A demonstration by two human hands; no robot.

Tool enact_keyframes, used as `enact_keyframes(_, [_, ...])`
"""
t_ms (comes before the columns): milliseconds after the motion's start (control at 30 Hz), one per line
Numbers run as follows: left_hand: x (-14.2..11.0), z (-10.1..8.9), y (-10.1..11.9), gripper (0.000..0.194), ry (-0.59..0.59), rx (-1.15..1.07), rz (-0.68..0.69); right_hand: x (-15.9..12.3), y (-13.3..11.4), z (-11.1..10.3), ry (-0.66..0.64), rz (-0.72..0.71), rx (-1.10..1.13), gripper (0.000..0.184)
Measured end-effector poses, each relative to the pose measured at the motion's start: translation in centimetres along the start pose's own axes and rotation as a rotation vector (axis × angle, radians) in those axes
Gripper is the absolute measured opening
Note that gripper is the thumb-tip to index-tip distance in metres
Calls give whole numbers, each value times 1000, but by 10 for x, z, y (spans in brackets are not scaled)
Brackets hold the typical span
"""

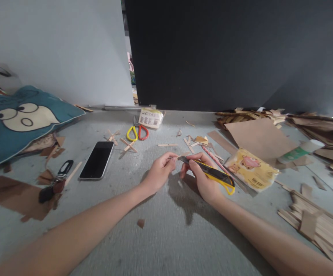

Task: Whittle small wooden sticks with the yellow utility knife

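My right hand (202, 176) grips a yellow and black utility knife (214, 173), its tip pointing left toward my other hand. My left hand (159, 172) is closed in a pinch around a small pale wooden stick piece (180, 156), mostly hidden by the fingers. The knife tip meets or nearly meets this piece; I cannot tell which. Just beyond the hands lie a single craft stick (168, 145) and some cut stick pieces (188, 145). Crossed craft sticks (128, 145) rest farther left.
Scissors (137, 133) lie by a white packet (151, 118). A phone (96, 160), keys (54, 188) and a blue cushion (25, 119) are left. On the right are a yellow packet (251, 168), cardboard (261, 138), a glue tube (301, 150) and a stick pile (312, 218).
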State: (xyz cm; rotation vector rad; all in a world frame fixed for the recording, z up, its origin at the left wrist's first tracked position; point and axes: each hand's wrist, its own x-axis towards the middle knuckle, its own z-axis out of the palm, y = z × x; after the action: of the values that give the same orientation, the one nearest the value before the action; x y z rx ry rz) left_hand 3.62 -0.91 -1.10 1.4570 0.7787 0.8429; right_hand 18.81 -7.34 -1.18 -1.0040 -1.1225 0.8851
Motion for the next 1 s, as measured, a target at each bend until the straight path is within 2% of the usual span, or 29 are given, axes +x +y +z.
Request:
enact_keyframes(167, [0, 0, 1, 32, -3, 1, 2, -3, -5, 4, -5, -48, -115, 29])
enact_keyframes(467, [3, 0, -5, 38, 1, -6, 25, -8, 8, 3, 1, -110, -355, 22])
enact_keyframes(600, [1, 0, -5, 38, 4, 15, 42, -9, 8, 3, -8, -128, -343, 20])
enact_keyframes(800, [-4, 0, 3, 33, 59, 173, 90, -9, 8, 5, 13, -117, -283, 23])
enact_keyframes(1000, [-5, 0, 3, 33, 53, 185, 96, -8, 7, 5, -1, -112, -267, 24])
